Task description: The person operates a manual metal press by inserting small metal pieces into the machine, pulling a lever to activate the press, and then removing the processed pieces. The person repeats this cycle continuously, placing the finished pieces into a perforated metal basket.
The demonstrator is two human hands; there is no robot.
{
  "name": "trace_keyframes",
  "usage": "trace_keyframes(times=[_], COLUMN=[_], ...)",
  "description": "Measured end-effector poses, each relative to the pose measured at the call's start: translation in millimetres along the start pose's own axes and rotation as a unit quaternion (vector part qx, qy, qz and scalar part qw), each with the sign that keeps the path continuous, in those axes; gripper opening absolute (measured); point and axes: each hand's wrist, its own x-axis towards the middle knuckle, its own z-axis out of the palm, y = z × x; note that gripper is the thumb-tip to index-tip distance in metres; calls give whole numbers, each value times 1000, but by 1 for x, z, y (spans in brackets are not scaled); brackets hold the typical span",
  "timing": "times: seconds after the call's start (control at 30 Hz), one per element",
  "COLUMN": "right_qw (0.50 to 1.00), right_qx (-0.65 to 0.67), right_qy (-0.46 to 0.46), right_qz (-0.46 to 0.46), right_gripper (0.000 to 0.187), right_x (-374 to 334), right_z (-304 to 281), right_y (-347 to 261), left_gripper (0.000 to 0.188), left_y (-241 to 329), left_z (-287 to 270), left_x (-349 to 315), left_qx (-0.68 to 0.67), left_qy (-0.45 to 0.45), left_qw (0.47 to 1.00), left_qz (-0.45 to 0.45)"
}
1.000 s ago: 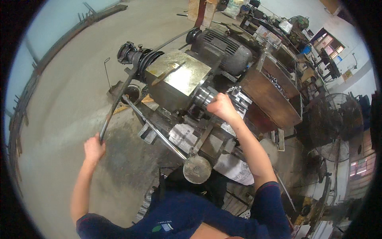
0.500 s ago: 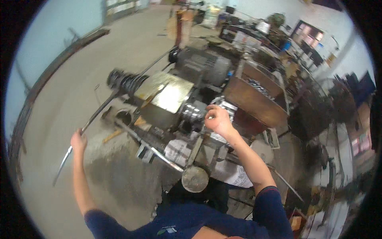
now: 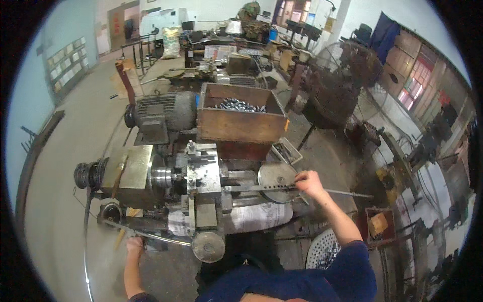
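My right hand is closed at the right end of a flat metal bar with a row of holes, beside a round grey disc. My left hand, low on the left, is closed at a slanting shiny lever; its fingers are partly hidden. The lever runs to a round metal knob or weight at the front of a lathe-like machine. Between my hands lie the machine's metal slide block and its spindle. A long thin rod hangs down left of my left hand.
Behind the machine stands a wooden box of small metal parts, with an electric motor to its left. A large fan is at the right. Near my right elbow sits a perforated pan of metal parts. A thin rod sticks out rightward.
My view has swung right and up. My left hand has let go of the long rod and moved to the lever. My right hand has gone from beside the spindle to the holed bar.
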Motion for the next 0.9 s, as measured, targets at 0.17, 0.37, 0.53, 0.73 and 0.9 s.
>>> trace_keyframes(times=[0.17, 0.37, 0.53, 0.73, 0.9], right_qw=[981, 924, 893, 896, 906], right_qx=[-173, -331, -364, -347, -346], right_qy=[29, 6, -16, -31, 5], right_qz=[84, 193, 265, 277, 245], right_gripper=[37, 43, 33, 26, 28], right_x=[-18, -56, -34, -55, -121], right_z=[-13, -28, -16, -18, 10], right_y=[85, 210, 233, 199, 169], left_gripper=[35, 39, 38, 32, 20], left_y=[-18, -60, -82, -3, -27], left_z=[13, 14, -2, -88, -23], left_x=[-17, -47, -42, -52, -7], left_qx=[-91, -449, -709, -798, -760], left_qy=[133, 279, 339, 294, 357], left_qw=[985, 841, 596, 480, 468], left_qz=[-68, -118, -162, -216, -276])
